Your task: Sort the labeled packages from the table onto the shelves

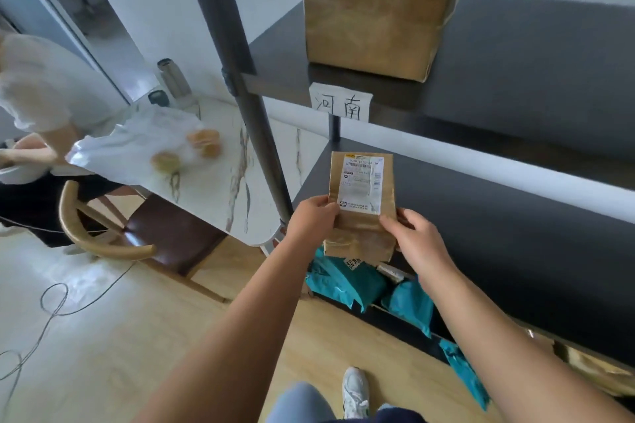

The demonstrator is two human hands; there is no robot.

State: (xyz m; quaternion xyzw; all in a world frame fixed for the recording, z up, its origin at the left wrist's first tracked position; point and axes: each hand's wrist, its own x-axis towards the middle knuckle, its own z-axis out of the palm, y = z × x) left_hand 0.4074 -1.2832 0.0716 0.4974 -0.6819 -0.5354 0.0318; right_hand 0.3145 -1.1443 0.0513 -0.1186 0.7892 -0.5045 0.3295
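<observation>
A small brown cardboard package [360, 233] with a white shipping label [360, 184] is held upright in front of the dark shelf unit. My left hand [311, 220] grips its left edge and my right hand [417, 239] grips its right edge. Behind it lies the middle shelf board [498, 233], bare where it shows. The upper shelf [515, 62] carries a large cardboard box [378, 3] and a paper tag with handwritten characters [341, 106] on its front edge. Teal mailer bags [347, 282] lie on the lowest level under the package.
A shelf post [240, 79] rises left of the package. Further left is a marble table [223, 175] with white bags, a chair [137, 237] and a person in white [37, 96]. Cables [51, 306] trail on the wooden floor. My shoe [355, 391] is below.
</observation>
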